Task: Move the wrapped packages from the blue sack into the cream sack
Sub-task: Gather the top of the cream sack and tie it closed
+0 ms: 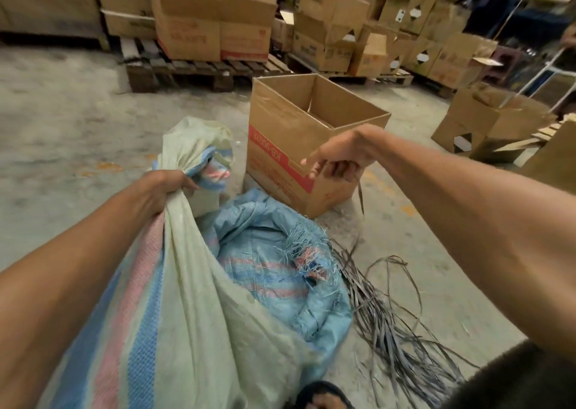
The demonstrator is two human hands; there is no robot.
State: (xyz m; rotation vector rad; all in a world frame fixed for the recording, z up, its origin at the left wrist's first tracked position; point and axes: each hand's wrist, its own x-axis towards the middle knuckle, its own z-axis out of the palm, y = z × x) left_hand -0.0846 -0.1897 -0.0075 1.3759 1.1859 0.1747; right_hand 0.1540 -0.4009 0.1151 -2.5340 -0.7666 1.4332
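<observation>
My left hand (162, 190) grips the gathered neck of the cream sack (199, 309), a pale woven bag with blue and pink stripes that stands full in front of me. The blue sack (280, 271) lies slumped on the floor just right of it, its frayed mouth open. No wrapped package shows in either sack. My right hand (339, 156) hovers above the blue sack with its fingers curled round a thin grey strap (361, 195) that dangles from it.
An open cardboard box (290, 147) stands behind the sacks. A heap of grey straps (389, 324) lies on the concrete at the right. Pallets stacked with cartons (215, 25) line the back. My foot in a sandal (324, 399) is at the bottom edge.
</observation>
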